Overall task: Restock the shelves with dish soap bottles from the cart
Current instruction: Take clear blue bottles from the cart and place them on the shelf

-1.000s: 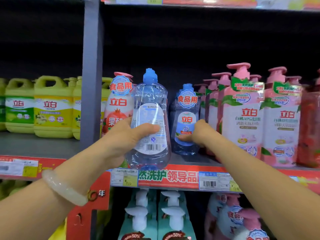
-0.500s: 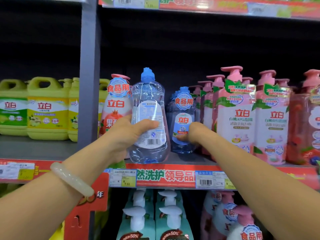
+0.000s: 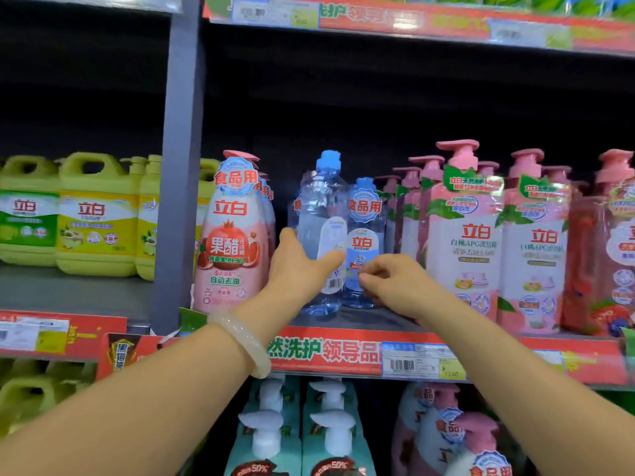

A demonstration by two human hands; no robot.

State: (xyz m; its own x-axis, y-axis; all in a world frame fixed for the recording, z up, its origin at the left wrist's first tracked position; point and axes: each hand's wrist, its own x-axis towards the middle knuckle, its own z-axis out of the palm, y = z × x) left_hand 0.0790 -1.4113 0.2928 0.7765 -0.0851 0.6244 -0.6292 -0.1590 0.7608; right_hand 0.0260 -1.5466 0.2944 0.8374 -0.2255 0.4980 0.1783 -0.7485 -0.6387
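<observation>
A clear dish soap bottle (image 3: pixel 319 214) with a blue cap stands at the front of the middle shelf (image 3: pixel 343 352), its barcode label turned partly toward me. My left hand (image 3: pixel 297 269) grips its lower body, thumb across the front. Just right of it and touching stands a second clear bottle (image 3: pixel 365 235) with a blue label. My right hand (image 3: pixel 390 283) has its fingers curled against that bottle's lower front. The cart is out of view.
A pink pomegranate soap bottle (image 3: pixel 232 235) stands left of the clear ones and pink pump bottles (image 3: pixel 462 235) stand to the right. A grey upright post (image 3: pixel 180 166) divides off yellow-green jugs (image 3: pixel 98 214). Pump bottles (image 3: pixel 331 427) fill the shelf below.
My left hand has pushed the clear bottle back onto the shelf and turned it, so it now touches the second bottle. My right hand has slid to that bottle's lower front.
</observation>
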